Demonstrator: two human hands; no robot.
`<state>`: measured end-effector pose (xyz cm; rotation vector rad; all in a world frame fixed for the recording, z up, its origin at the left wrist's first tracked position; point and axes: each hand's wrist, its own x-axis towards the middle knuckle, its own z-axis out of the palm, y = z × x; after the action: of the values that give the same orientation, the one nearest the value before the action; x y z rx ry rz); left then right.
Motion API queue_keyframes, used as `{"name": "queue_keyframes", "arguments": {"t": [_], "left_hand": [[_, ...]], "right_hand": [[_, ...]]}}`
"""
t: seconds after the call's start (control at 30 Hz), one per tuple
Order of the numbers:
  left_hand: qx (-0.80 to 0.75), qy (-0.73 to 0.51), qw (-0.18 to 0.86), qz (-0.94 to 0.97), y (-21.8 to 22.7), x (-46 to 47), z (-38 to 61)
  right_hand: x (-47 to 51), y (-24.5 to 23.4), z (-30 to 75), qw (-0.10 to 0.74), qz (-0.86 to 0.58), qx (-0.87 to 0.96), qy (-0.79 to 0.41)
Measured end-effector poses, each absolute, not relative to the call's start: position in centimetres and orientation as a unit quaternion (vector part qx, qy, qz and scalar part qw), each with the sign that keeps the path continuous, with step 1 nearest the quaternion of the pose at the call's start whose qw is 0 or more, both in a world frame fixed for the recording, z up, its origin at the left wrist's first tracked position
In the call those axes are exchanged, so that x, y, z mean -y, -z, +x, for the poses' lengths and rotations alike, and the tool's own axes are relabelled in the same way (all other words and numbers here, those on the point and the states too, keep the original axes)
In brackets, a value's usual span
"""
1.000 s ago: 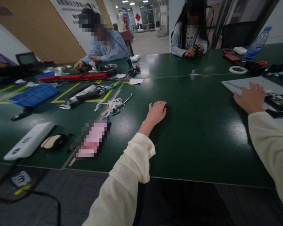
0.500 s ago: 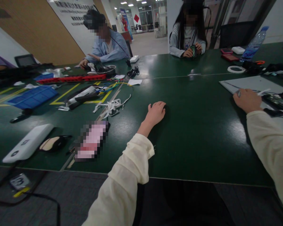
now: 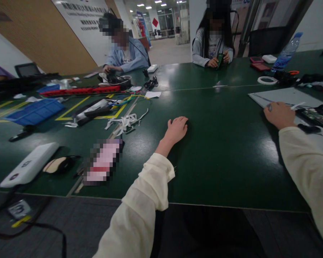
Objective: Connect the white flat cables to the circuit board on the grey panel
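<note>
The biggest thing is the green table (image 3: 226, 154), hard and shiny, and smooth things may slide on it. Next comes the pale flat board (image 3: 293, 94) on the table at the right. It looks stiff and not very heavy, so the best place to hold it is by its bare edges. The tangle of white strips (image 3: 126, 123) lies on the table to the left of the left hand, well apart from it. It looks soft and very light, easy to pinch up from the top. The open gadget (image 3: 316, 116) with the green insides sits on the board, just beyond the right hand. It looks light but easy to break, so fingers should take it by its outer sides and keep off the tiny parts in the middle. The left hand (image 3: 177, 129) rests palm down on the table, fingers loosely bent and a little spread, with nothing in it. The right hand (image 3: 280, 115) is at the near left edge of the board with its fingers curled in. Its fingertips are hidden, so one cannot tell if it grips anything. A thin white strip (image 3: 297, 106) shows between that hand and the gadget; it looks light and bendy, and its end is the easy part to pinch.
</note>
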<state>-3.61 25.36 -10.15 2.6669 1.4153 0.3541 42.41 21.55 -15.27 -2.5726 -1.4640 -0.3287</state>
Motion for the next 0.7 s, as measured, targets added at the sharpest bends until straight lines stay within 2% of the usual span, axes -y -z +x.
{"name": "queue_keyframes", "arguments": {"t": [0.13, 0.7], "left_hand": [[-0.458, -0.121, 0.051, 0.879, 10.27, -25.52, -3.7], [-0.466, -0.108, 0.052, 0.876, 10.19, -25.58, -3.81]], "right_hand": [[-21.6, 15.42, 42.54, 0.096, -0.856, 0.489, 0.137], [-21.71, 15.15, 42.14, 0.086, -0.861, 0.489, 0.112]]}}
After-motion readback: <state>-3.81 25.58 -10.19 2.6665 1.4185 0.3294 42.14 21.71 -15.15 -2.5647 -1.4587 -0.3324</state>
